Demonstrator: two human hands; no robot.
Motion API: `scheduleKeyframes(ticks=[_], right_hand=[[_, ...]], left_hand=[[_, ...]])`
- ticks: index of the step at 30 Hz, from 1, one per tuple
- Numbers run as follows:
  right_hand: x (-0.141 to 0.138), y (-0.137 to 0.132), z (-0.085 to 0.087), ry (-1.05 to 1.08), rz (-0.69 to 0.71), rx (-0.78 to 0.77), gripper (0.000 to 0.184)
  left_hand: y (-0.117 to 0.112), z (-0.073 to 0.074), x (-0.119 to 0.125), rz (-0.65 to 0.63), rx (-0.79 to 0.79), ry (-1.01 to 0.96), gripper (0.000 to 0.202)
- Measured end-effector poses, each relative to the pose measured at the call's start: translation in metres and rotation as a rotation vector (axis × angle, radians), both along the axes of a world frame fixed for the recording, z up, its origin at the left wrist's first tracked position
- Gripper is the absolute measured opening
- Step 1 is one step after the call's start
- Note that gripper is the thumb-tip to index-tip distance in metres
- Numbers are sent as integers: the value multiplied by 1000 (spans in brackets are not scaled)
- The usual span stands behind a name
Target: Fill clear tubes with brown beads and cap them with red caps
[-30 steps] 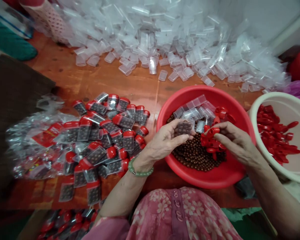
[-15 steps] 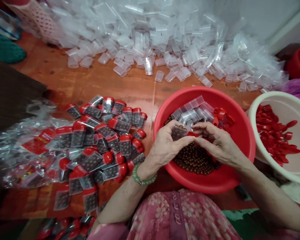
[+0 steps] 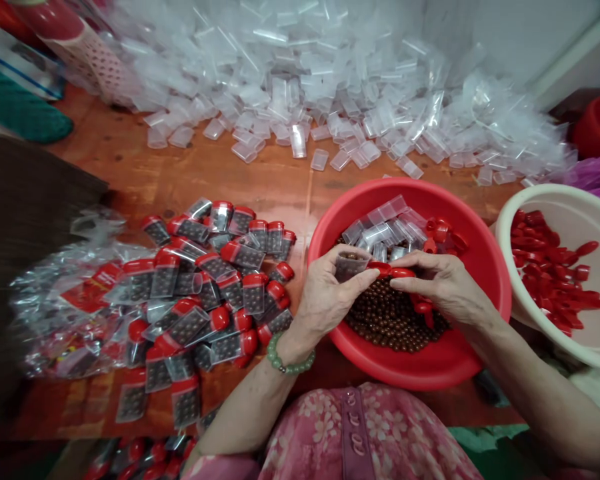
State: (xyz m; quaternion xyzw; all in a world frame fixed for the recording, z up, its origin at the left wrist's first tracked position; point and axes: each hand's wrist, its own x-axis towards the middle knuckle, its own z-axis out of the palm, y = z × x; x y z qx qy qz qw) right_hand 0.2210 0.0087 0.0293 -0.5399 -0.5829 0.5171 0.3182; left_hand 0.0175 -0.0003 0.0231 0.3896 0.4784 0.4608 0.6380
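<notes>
My left hand is closed around a small clear plastic container filled with brown beads, held over the red basin. My right hand pinches a red cap against the container's open end and has more red caps tucked under its fingers. In the basin lie loose brown beads, several empty clear containers and a few red caps.
A pile of filled, red-capped containers lies left of the basin on the wooden table. Empty clear containers are heaped along the back. A cream bowl with red caps stands at the right. Crinkled plastic bags sit far left.
My right hand brought a red cap from its bunch across to the container in my left hand. Both hands now meet over the basin.
</notes>
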Motion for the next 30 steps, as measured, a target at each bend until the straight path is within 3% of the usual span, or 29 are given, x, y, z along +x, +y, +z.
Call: scheduleKeyframes(ticks=[4, 8, 11, 14, 23, 26, 30], right_hand=[[-6, -1, -7, 192, -189, -71, 32], [-17, -4, -6, 229, -256, -23, 32], [-25, -7, -2, 173, -204, 42, 27], [-32, -12, 2, 110, -86, 221, 20], [-39, -24, -3, -299, 21, 692, 32], [-37, -22, 0, -327, 49, 749, 35], [-28, -10, 14, -248, -33, 642, 34]], left_hand=[[0, 0, 0, -10, -16, -10, 31], [0, 0, 1, -36, 2, 18, 26], [-1, 0, 1, -24, 25, 46, 22], [-2, -1, 0, 18, 66, 50, 17], [-2, -8, 0, 11, 151, 90, 11], [-2, -7, -1, 16, 154, 61, 16], [-3, -4, -2, -77, 83, -52, 20]])
